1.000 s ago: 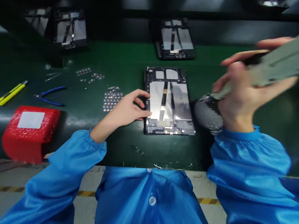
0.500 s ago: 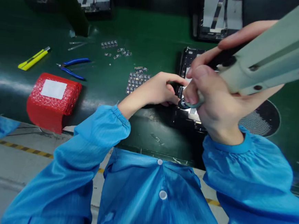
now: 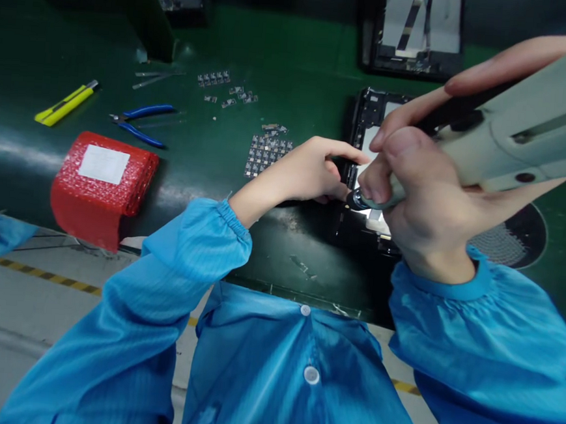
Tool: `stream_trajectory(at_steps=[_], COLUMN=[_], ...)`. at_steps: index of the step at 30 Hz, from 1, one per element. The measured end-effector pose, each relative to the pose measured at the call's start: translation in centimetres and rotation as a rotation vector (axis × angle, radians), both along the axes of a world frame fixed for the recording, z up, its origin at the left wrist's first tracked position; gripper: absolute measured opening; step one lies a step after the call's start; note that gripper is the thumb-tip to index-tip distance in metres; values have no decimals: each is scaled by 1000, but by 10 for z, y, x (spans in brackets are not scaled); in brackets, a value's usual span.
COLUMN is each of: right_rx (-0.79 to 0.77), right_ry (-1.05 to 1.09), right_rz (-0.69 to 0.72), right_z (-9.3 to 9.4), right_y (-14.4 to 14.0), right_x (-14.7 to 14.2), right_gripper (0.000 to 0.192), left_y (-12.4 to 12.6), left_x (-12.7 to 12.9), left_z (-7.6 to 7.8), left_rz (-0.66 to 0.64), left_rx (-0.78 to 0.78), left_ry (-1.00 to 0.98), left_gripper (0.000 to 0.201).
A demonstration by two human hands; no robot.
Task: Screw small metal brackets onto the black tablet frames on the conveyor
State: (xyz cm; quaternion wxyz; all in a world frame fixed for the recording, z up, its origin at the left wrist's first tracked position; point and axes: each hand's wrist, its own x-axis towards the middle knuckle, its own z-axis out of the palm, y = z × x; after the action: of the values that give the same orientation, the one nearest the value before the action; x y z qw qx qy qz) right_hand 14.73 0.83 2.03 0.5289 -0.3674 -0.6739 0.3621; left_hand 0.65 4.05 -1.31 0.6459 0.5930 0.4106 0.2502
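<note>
My right hand [image 3: 431, 197] is wrapped round a pale grey-green electric screwdriver [image 3: 530, 120], which slants down to the left. Its dark tip [image 3: 357, 200] is over the left edge of an opened black tablet [image 3: 369, 108]; whether it touches a screw cannot be seen. My left hand [image 3: 316, 169] grips that same edge, its forefinger stretched onto the tablet and its thumb close to the tip. Much of the tablet lies hidden under my right hand. Left of my left hand is a sheet of small circuit boards [image 3: 261, 155], with loose boards [image 3: 243, 96] beyond it.
A round dish of small screws [image 3: 519, 237] lies on the right. Leftward are blue-handled cutters [image 3: 146, 111], a yellow utility knife [image 3: 66, 102], tweezers [image 3: 151, 79] and a red bubble-wrap roll [image 3: 103, 188]. A post [image 3: 141, 18] rises behind; another opened tablet [image 3: 412, 59] sits at the back.
The view has shifted, so the bench things appear slightly further right. The screwdriver leans a little lower and my right hand has moved slightly right; both hands keep their hold.
</note>
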Motion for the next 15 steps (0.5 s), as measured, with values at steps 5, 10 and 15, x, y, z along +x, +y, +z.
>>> stream_trajectory(at_steps=[5,10,15], right_rx=[275,362,261], right_ry=[237,404,302], right_rz=[-67,-71,2], right_z=[1,-3,-7], right_y=[6,15,3], right_x=[-1,-12,-3], right_gripper=[40,36,22], left_y=[0,-1,-3], left_x=[-2,-4,-4], left_z=[0,-9,-15], left_rz=[-9,-16,37], left_rx=[29,93,134], left_ry=[10,-6,-8], left_gripper=[44,30,28])
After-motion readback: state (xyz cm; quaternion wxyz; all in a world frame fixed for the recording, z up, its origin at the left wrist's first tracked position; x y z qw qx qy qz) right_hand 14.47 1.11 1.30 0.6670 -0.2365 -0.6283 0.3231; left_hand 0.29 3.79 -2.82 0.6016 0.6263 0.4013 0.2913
